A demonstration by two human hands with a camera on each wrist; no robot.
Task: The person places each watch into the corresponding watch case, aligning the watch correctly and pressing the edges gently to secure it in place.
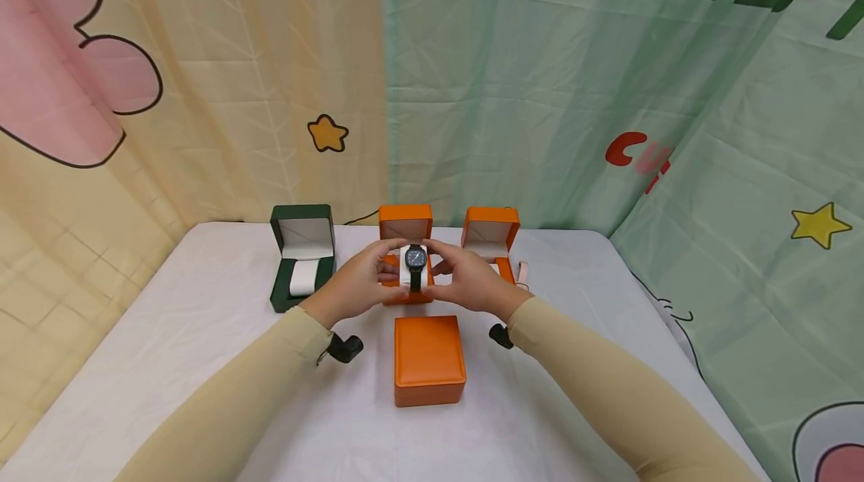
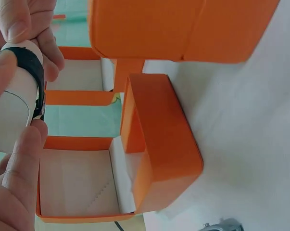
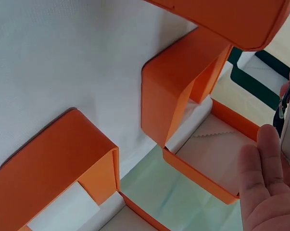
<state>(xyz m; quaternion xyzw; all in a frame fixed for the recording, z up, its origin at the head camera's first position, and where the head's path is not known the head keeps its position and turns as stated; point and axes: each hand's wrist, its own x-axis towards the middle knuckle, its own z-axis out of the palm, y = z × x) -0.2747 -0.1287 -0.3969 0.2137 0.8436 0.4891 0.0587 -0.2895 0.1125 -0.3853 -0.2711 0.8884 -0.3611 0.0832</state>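
A black wristwatch (image 1: 415, 258) is occupying the centre of the head view, its dark strap encircling a smooth, rounded white cushion (image 2: 12, 115). The left hand (image 1: 361, 278) is pinching the cushion's left side between thumb and fingers; the right hand (image 1: 466, 277) is gripping the opposite side likewise, its thumb lying low and its index finger reaching along the top edge. Both forearms, in beige sleeves (image 1: 250, 384), are converging from the lower corners of the frame. The dial is showing a rounded, squarish outline; any lettering on it is remaining too small to read. Directly behind the hands, 1 orange box (image 1: 405, 214) is standing open, its pale lining showing; a 2nd orange box (image 1: 491, 216) is standing open to the right of centre. Left of centre, a dark green box (image 1: 278, 287) is holding a white pad (image 1: 304, 278). Below centre, a closed orange box (image 1: 428, 353) is presenting a leather-like lid with rounded edges. A white cloth (image 1: 202, 347) is covering the table. Across the upper right, a green curtain (image 1: 486, 92) is bearing "100%" in dark green characters.
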